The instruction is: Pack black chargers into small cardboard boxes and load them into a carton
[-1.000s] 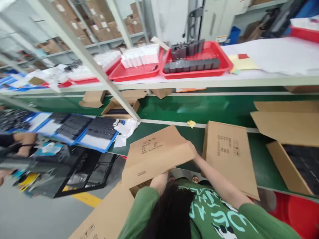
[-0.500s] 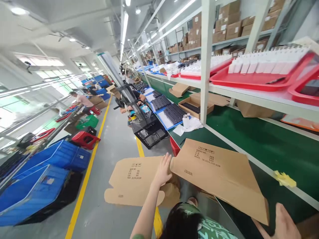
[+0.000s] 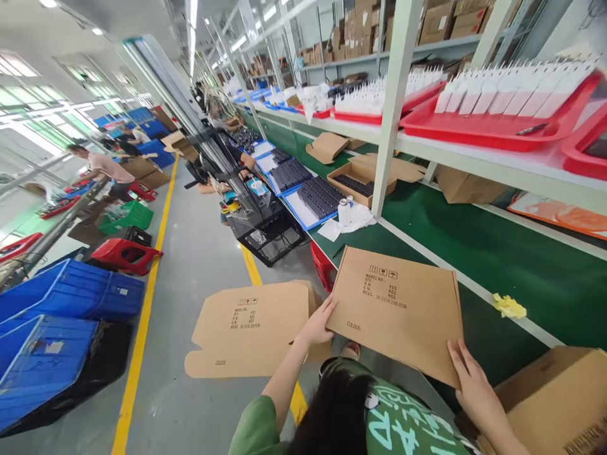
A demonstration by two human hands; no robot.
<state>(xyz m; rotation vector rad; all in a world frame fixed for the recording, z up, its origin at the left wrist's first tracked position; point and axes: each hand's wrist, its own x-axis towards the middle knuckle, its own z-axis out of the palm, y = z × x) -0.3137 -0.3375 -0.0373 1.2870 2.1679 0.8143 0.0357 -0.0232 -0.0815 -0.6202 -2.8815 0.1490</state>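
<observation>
A brown cardboard box (image 3: 398, 306) with printed markings lies at the near edge of the green bench, its broad top panel facing up. On its left side, my left hand (image 3: 318, 323) grips the edge with the fingers together. My right hand (image 3: 474, 379) holds the right side near the front corner, fingers along the edge. Both thumbs and the underside of the box are hidden. To the left of my left hand is an unfolded cardboard box blank (image 3: 251, 332) with the same print, above the grey floor.
Another cardboard box (image 3: 554, 398) stands at lower right. Yellow scrap (image 3: 509, 306) lies on the bench (image 3: 427, 227). Farther along are an open carton (image 3: 363, 183) and blue trays of black parts (image 3: 310, 205). A shelf post (image 3: 396, 107) rises behind. Blue bins (image 3: 47, 354) stand left; people work beyond.
My right hand has come in from the lower right onto the box's right side. The box's long right panel is now folded in, giving a squared shape. The view has shifted right.
</observation>
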